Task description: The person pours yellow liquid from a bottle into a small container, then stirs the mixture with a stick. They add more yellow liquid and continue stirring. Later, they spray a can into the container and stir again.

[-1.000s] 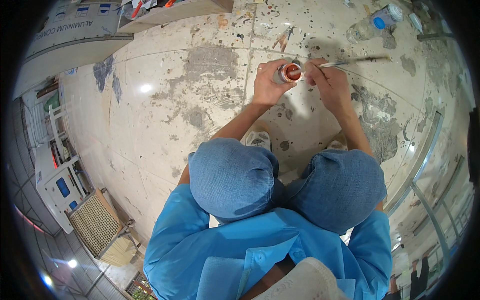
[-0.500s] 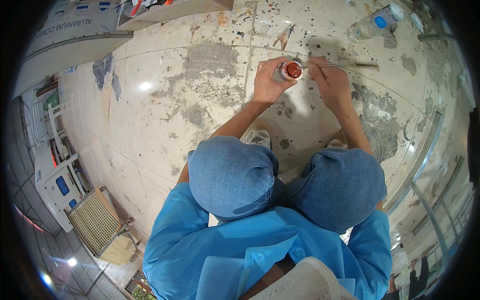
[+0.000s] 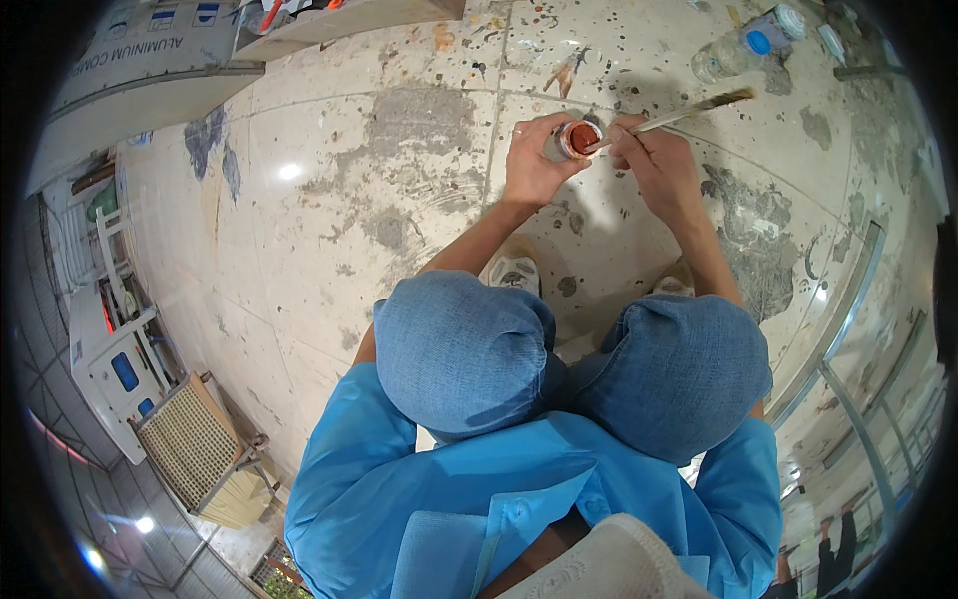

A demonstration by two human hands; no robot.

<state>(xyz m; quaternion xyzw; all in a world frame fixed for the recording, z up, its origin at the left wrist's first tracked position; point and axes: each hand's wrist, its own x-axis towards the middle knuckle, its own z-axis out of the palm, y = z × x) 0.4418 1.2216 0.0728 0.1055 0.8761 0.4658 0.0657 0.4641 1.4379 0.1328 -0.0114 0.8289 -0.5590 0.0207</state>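
My left hand [image 3: 537, 165] is wrapped round a small open jar [image 3: 579, 140] with reddish-brown paint inside. Between the fingers of my right hand [image 3: 654, 165] is a paintbrush [image 3: 689, 111] with a pale handle. Its dark bristle end points up and to the right, away from the jar. The handle's other end reaches to the jar's rim, at or just inside the paint; exactly how deep I cannot tell. Both hands are held over the stained floor, in front of my bent knees.
Paint spots and grey patches mark the tiled floor [image 3: 329, 250]. Plastic bottles [image 3: 733, 58] lie at the far right. A low board-sided unit [image 3: 160, 110] stands at far left, a woven-seat chair [image 3: 190, 444] at near left. Metal frames [image 3: 833, 329] lean along the right.
The paintbrush has tilted: its bristle end has swung up and its handle end has come to the jar's mouth. My left hand and the jar have barely moved.
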